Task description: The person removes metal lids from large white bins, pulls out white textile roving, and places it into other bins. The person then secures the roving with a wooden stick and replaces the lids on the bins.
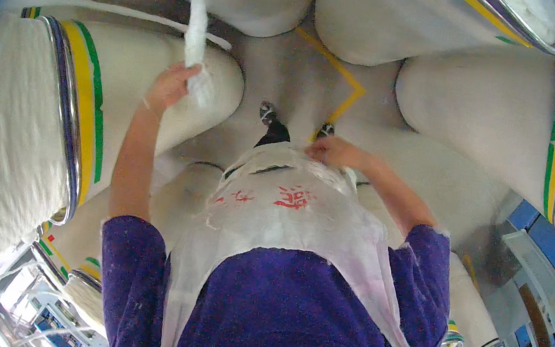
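My left hand point(172, 87) is raised at the left, its fingers closed around a thick white fibre sliver point(197, 21). The sliver comes down from the can at the top left, and its loose, fluffy end hangs just past my fingers. My right hand point(338, 153) is at the upper edge of my white apron point(257, 213), near its pocket opening. Its fingers are curled together, and what they hold, if anything, is too small to make out. A second white sliver point(119, 10) stretches across behind the first, its end lying over the side of the left can.
Large cream cans surround me: a left can point(150, 86) heaped with coiled sliver point(9, 119), a right can point(476, 95), and two more ahead. A yellow line point(345, 105) marks the grey floor by my feet. Blue and grey machinery point(538, 255) stands at the right.
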### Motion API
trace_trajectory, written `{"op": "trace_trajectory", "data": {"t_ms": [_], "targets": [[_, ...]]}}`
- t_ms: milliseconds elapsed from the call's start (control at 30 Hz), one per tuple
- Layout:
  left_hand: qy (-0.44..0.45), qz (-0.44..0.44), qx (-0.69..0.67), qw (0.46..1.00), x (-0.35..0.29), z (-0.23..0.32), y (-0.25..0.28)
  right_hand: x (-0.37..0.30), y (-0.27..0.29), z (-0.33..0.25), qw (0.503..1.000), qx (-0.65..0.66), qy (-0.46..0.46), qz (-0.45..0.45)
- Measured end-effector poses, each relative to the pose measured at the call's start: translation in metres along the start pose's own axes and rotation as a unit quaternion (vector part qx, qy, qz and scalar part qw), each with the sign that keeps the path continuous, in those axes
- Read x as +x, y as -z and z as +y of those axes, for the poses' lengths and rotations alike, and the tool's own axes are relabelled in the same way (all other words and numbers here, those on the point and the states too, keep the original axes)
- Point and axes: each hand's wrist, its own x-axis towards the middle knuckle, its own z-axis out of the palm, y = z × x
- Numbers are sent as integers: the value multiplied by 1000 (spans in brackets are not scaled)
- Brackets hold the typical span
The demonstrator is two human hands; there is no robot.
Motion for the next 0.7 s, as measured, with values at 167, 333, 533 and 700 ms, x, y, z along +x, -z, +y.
{"op": "trace_trajectory", "data": {"t_ms": [167,333,533,700], "targets": [[-57,213,616,756,50,42,81,60,-67,59,989,-127,18,68],[-166,257,781,545,106,54,136,83,-92,52,949,-302,27,87],[44,146,830,537,137,73,161,9,-27,-20,998,15,33,42],[-176,180,689,680,67,99,95,21,34,-12,945,76,-36,316]]}}
